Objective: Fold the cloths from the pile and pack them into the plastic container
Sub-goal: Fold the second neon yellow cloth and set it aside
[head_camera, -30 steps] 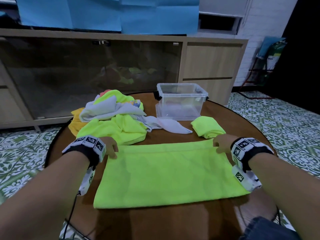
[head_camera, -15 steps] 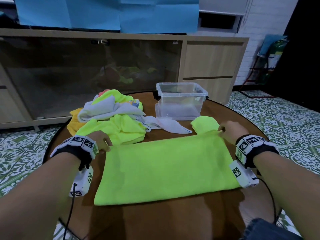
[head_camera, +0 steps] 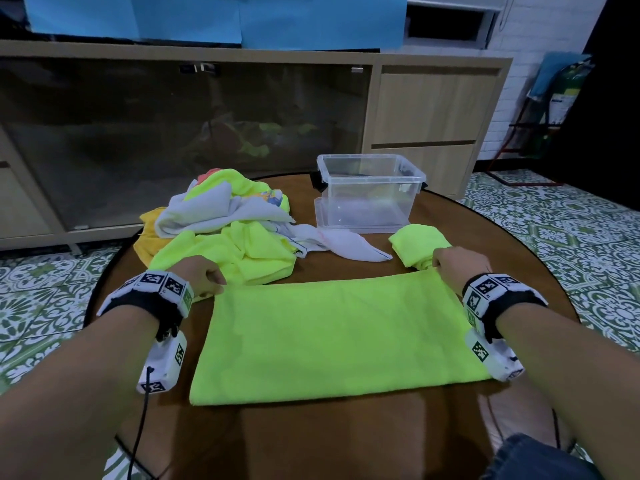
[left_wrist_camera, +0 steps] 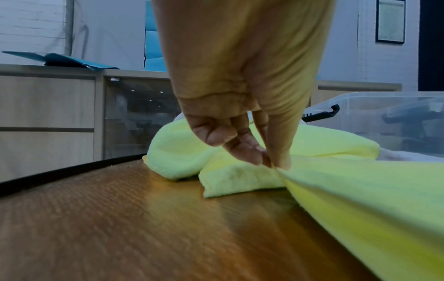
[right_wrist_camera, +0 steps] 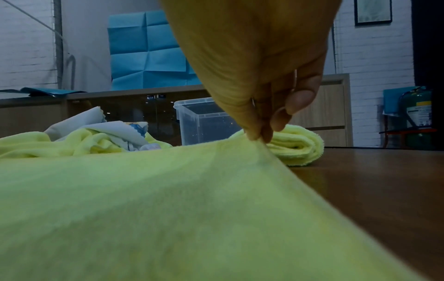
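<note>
1. A lime-green cloth (head_camera: 339,337) lies spread across the near part of the round wooden table (head_camera: 346,441), its near edge flat on the wood.
2. The left hand (head_camera: 201,277) pinches the cloth's far left corner between thumb and fingertips (left_wrist_camera: 252,156), lifting it just off the table.
3. The right hand (head_camera: 460,266) pinches the far right corner the same way, thumb against fingertips (right_wrist_camera: 261,133), with the fabric pulled up into a small peak.
4. Just beyond the right hand sits a folded green cloth (head_camera: 417,245) on the table.
5. Beyond the left hand is the pile of cloths (head_camera: 221,223): green, white and yellow, rumpled together.
6. Farther back stands the clear plastic container (head_camera: 369,194), lid off, upright, right of the pile.
7. Behind the table runs a wooden cabinet (head_camera: 429,105) with dark glass doors.
</note>
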A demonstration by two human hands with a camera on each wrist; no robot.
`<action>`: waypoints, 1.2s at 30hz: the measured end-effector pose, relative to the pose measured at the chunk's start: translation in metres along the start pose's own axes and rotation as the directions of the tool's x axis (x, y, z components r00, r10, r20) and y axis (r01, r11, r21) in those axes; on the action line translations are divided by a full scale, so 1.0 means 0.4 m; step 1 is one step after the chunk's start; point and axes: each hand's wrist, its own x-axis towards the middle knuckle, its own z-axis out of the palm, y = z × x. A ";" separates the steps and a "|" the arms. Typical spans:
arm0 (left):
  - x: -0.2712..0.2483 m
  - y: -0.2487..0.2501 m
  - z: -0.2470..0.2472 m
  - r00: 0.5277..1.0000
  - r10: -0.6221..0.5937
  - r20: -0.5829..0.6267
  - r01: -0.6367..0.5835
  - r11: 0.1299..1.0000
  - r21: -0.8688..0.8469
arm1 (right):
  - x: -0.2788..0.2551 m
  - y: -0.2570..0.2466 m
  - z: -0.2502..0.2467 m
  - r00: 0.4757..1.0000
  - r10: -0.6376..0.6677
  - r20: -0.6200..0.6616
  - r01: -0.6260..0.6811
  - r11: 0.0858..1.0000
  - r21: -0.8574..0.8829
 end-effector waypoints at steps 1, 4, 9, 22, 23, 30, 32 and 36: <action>0.000 -0.003 -0.001 1.000 -0.007 -0.004 0.007 1.000 0.009 | -0.001 -0.003 0.000 1.000 0.000 0.005 0.000 1.000 -0.005; 0.002 -0.004 0.000 1.000 -0.014 0.013 0.013 0.998 0.055 | -0.001 -0.015 0.002 1.000 -0.012 -0.002 0.012 0.999 -0.032; 0.001 0.000 0.003 0.999 -0.036 0.028 0.034 0.997 0.075 | -0.005 -0.025 0.004 1.000 0.016 -0.012 -0.017 0.998 -0.061; -0.007 0.018 0.018 1.000 -0.003 0.023 0.004 0.999 -0.044 | 0.021 -0.015 0.038 0.997 -0.066 0.048 0.057 0.983 0.173; -0.006 0.016 0.019 1.000 0.001 0.023 0.000 0.998 -0.061 | 0.021 -0.012 0.041 0.996 -0.078 0.049 0.066 0.974 0.216; -0.003 0.023 0.016 0.999 0.048 0.019 -0.046 0.996 -0.078 | 0.025 0.010 0.050 0.997 0.000 0.079 -0.028 0.936 0.350; -0.001 0.019 0.015 0.999 0.037 0.004 -0.036 0.997 -0.073 | 0.028 0.011 0.049 0.996 0.024 0.081 -0.053 0.924 0.380; 0.007 0.009 0.020 1.000 0.012 -0.004 -0.012 0.999 -0.050 | 0.033 0.005 0.043 0.993 0.045 0.105 -0.082 0.922 0.378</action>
